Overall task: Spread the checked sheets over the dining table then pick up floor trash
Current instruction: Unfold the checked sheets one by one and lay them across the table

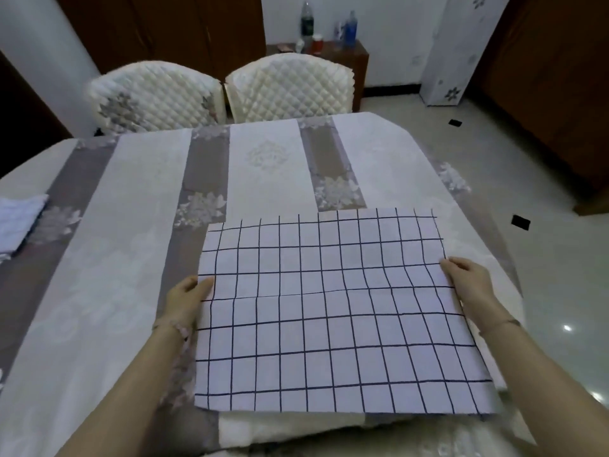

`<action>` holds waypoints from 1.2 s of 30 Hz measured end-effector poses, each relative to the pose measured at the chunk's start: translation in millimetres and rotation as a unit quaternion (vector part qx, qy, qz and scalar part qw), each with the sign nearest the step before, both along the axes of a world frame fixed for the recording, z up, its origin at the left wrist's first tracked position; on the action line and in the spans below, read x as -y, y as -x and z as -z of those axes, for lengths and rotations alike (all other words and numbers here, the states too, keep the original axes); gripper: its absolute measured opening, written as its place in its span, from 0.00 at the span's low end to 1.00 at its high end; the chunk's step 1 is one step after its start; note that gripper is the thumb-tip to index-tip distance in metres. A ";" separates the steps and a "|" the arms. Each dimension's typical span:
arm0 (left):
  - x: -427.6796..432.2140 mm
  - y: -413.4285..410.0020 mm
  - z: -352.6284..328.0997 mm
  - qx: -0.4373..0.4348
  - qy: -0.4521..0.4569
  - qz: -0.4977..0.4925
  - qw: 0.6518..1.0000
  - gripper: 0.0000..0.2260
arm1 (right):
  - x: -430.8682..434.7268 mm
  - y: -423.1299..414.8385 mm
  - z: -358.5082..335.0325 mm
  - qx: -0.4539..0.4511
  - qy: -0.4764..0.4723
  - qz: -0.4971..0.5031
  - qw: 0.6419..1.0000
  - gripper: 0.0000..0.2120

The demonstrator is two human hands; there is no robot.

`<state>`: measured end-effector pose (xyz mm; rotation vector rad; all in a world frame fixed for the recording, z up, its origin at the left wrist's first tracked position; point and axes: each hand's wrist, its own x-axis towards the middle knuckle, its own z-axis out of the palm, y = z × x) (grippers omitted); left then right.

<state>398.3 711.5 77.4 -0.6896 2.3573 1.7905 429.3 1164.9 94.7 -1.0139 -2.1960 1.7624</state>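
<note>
Both forearms enter from the near edge of the dining table [131, 199], one on each side of the checked sheet [329, 318], which is the nearest item to the head camera, the only view supplied. It is white with a dark grid and occupies the near right corner of the table, resting on the striped floral tablecloth [270, 166]. A stepped far edge and a crease across the middle indicate it is folded or layered, so spreading is judged not yet done. Left hand [186, 301] pinches the sheet's left edge, thumb on top and fingers hidden beneath. Right hand [468, 278] grips the right edge in the same manner, thumb on top. Holding opposite edges keeps the fabric taut and square, which appears intended for positioning or opening it out. A folded white cloth [18, 222] sits at the left edge of the table, well apart from the sheet; whether it is checked cannot be told. Two quilted chairs [290, 87] stand against the far edge. Off the right edge, two small black scraps [520, 222] lie on the tiled floor [543, 291], well apart from each other; these are likely the trash for the later step, untouched at present.
</note>
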 end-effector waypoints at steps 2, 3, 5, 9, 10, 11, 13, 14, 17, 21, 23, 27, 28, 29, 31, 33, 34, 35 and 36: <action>-5.0 6.1 9.7 0.031 0.007 0.001 1.000 0.07 | -7.5 14.8 16.3 0.027 -0.010 -0.017 0.999 0.14; -7.4 7.6 13.1 0.042 0.012 -0.003 0.999 0.06 | -8.4 19.5 21.2 0.040 -0.017 -0.026 0.999 0.14; -12.5 8.8 19.5 0.056 0.023 -0.020 0.998 0.04 | -9.1 26.2 28.3 0.053 -0.033 -0.041 0.997 0.13; -19.6 1.8 18.2 0.073 0.049 -0.034 0.996 0.07 | -11.6 28.1 35.5 0.080 -0.069 -0.055 0.993 0.12; -18.9 -0.9 17.3 0.077 0.056 -0.036 0.995 0.09 | -12.1 26.2 35.1 0.082 -0.074 -0.055 0.992 0.12; -18.0 -5.4 13.4 0.088 0.063 -0.032 0.994 0.11 | -13.0 23.0 33.7 0.085 -0.080 -0.054 0.992 0.13; -14.4 -19.2 7.0 0.111 0.082 -0.001 0.990 0.12 | -15.9 11.5 30.7 0.093 -0.094 -0.055 0.990 0.15; -11.9 -28.4 5.6 0.121 0.078 0.009 0.990 0.13 | -17.4 2.3 29.5 0.101 -0.100 -0.065 0.988 0.16; -6.9 -63.7 3.8 0.131 0.034 0.000 0.991 0.14 | -23.0 -33.2 33.2 0.133 -0.105 -0.102 0.980 0.19; -7.2 -100.0 11.7 0.123 0.019 -0.023 0.992 0.12 | -26.6 -63.3 40.2 0.164 -0.102 -0.138 0.971 0.21; -4.9 -108.9 19.4 0.117 0.031 -0.022 0.992 0.12 | -26.7 -68.4 41.3 0.155 -0.103 -0.133 0.973 0.19; -6.9 -113.8 25.5 0.106 0.116 -0.004 0.988 0.14 | -18.9 -70.0 36.9 0.161 -0.148 -0.121 0.968 0.19; -10.1 -113.2 23.7 0.092 0.156 0.005 0.983 0.13 | -15.2 -69.7 35.4 0.174 -0.192 -0.126 0.958 0.20; -13.8 -112.3 19.9 0.067 0.206 0.021 0.976 0.11 | -9.9 -70.2 32.9 0.184 -0.248 -0.132 0.942 0.21; -18.2 -106.9 15.0 -0.006 0.324 0.070 0.943 0.10 | 5.3 -73.4 27.5 0.164 -0.351 -0.148 0.910 0.21; -22.7 -92.7 14.7 -0.058 0.397 0.153 0.903 0.14 | 23.5 -79.4 26.7 0.114 -0.408 -0.199 0.884 0.19; -26.0 -83.5 14.6 -0.076 0.403 0.202 0.890 0.16 | 31.3 -82.9 29.3 0.097 -0.422 -0.246 0.867 0.18; -30.5 -73.9 14.6 -0.089 0.404 0.248 0.876 0.16 | 37.7 -86.7 31.8 0.094 -0.426 -0.295 0.850 0.18; -34.2 -65.1 15.8 -0.089 0.406 0.288 0.863 0.17 | 41.2 -90.2 35.7 0.103 -0.423 -0.335 0.836 0.19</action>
